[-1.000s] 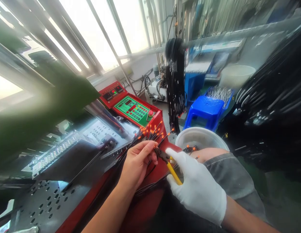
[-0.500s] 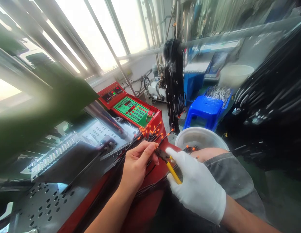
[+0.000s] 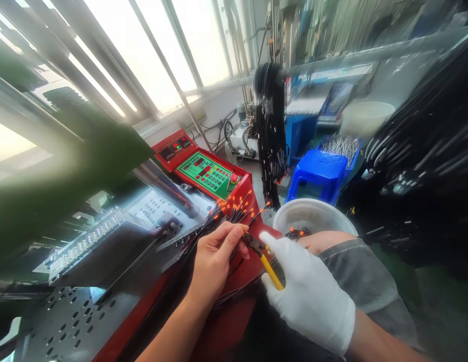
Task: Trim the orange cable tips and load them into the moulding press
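Snipping a thin black wire beside the white bowl

Your bare left hand [image 3: 213,261] pinches one thin black wire [image 3: 234,246] from the bundle of orange-tipped wires [image 3: 234,208], just left of the white bowl [image 3: 313,213]. Your gloved right hand [image 3: 309,296] is closed around the yellow-handled cutters [image 3: 262,254], and their dark tip sits right at your left fingertips [image 3: 239,236]. Watch out: the tip is so close that a squeeze could nip your finger. If the wire slips, you may cut the wrong spot. A cut piece could miss the bowl and land on the red machine [image 3: 234,301].
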A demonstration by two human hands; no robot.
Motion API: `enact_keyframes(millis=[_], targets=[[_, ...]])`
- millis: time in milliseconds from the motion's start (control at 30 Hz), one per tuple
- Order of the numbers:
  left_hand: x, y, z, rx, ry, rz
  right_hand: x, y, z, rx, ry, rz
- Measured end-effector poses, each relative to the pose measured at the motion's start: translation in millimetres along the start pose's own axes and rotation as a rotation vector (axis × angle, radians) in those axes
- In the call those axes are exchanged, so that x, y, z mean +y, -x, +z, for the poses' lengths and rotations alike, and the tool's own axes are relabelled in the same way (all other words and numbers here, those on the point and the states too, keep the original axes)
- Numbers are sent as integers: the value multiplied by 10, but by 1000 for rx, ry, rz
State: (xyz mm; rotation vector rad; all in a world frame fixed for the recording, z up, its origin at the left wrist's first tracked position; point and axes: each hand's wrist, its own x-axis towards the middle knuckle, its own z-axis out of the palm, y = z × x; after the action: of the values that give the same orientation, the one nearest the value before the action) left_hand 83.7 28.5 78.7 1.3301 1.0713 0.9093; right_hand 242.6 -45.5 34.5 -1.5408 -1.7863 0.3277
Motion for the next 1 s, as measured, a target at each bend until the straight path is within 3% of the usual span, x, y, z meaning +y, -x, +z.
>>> enact_keyframes(millis=[333, 533, 900, 1000], targets=[[-27, -6, 6, -14, -17, 29, 25, 6, -20, -74, -9, 41], [-50, -12, 1, -47, 20, 24, 3, -9, -25, -160, -152, 127], [-58, -26, 15, -49, 82, 7, -117, -64, -111, -198, -531, 243], [-68, -27, 11, -47, 104, 4, -102, -57, -93, -188, -490, 238]])
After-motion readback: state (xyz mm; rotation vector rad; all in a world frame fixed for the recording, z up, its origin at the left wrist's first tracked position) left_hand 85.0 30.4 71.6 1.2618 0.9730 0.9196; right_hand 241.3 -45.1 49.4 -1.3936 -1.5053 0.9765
